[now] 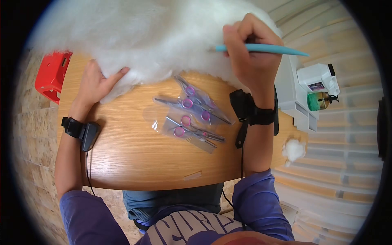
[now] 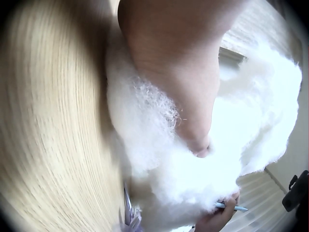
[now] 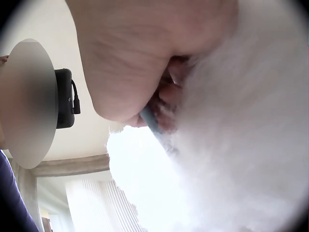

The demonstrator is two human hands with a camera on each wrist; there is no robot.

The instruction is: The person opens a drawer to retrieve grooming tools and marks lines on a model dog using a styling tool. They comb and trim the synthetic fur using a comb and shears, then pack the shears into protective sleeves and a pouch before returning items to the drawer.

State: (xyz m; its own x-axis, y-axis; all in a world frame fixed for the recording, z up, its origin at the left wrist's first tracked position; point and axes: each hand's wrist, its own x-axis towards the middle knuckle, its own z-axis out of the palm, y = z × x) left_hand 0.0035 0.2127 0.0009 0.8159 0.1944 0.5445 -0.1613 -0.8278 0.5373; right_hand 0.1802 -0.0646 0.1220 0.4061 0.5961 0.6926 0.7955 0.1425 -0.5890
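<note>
A large mass of fluffy white fibre [image 1: 163,45] covers the far side of the wooden table, and it fills much of both wrist views. The right hand [image 1: 255,55] grips a light blue pointed tool [image 1: 273,49] above the fibre's right part; its tapered end points right, its other end lies against the fibre. At the fibre's near left edge the left hand [image 1: 96,81] rests with thumb spread over the fluff. In the left wrist view that hand [image 2: 178,82] presses on the fibre [image 2: 193,174]; its other fingers are hidden there.
Scissors in clear plastic sleeves [image 1: 192,98] and a comb [image 1: 202,143] lie mid-table. A red stool [image 1: 51,77] stands left. On the right are a white drawer unit [image 1: 292,100], a white jug [image 1: 316,77], a green bottle [image 1: 317,101] and a small fibre tuft [image 1: 294,150].
</note>
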